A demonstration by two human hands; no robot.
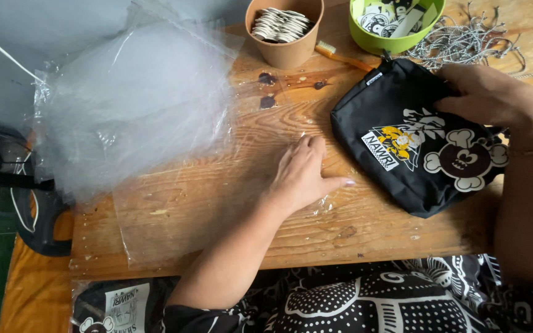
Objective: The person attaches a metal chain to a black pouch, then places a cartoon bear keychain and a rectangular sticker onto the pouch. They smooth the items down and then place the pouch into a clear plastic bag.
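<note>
My left hand [304, 174] lies flat, fingers apart, on a clear plastic bag [217, 185] spread on the wooden table [353, 234]. To its right lies a black fabric pouch [411, 145] with white and yellow cartoon prints. My right hand [491, 95] rests on the pouch's upper right part, gripping it at the top edge.
A stack of clear plastic bags [124, 105] lies at the table's left. At the back stand a brown cup of round badges [285, 28], a green bowl of stickers [396, 21], and a tangle of grey cords [470, 43]. An orange-handled brush [340, 57] lies between them. A bagged pouch [118, 305] sits below the front edge.
</note>
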